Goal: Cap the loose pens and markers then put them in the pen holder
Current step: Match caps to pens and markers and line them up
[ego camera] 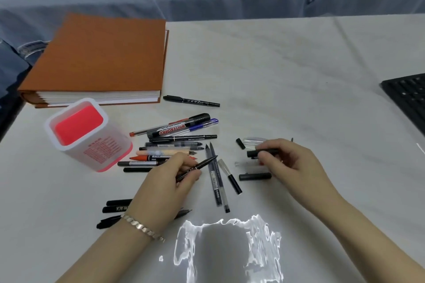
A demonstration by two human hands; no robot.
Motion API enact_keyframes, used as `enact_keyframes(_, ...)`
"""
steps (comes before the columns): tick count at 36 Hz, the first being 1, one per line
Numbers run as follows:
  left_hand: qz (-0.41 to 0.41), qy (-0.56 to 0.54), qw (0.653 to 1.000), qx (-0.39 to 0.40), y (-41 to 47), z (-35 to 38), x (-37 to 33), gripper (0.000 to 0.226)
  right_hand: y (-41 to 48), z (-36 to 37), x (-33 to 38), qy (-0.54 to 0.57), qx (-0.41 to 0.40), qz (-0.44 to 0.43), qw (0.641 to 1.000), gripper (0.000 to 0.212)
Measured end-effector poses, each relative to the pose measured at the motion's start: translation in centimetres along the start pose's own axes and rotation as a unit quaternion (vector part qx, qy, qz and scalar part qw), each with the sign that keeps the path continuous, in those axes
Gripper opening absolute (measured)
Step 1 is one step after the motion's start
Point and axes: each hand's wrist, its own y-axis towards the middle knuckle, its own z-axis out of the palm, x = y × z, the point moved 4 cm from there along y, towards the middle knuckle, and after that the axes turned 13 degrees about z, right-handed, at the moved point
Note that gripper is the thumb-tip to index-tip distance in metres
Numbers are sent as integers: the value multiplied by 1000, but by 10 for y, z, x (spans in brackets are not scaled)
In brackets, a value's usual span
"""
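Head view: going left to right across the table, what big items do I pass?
Pen holder → left hand holding a black pen → right hand holding a black cap → keyboard.

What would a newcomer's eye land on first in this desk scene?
Probably the pen holder with its bright red inside, at the left, and the orange binder behind it. Then the two hands at the centre: the left hand grips an uncapped pen, the right hand a black cap.
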Motion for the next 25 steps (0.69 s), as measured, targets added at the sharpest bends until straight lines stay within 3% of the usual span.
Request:
enact_keyframes(3,25,-13,1000,12,1,4,-9,18,-7,-1,4,99,31,58,993,14)
enact_keyframes(9,70,-19,997,13,0,7,-28,21,-21,7,9,160,61,84,982,13)
enact_keyframes(20,99,-11,995,2,-3,3,-35,22,-25,8,9,158,33,82,984,14)
enact_keyframes(25,105,7,994,3,0,5,-36,3,-25,9,9,156,49,87,983,13)
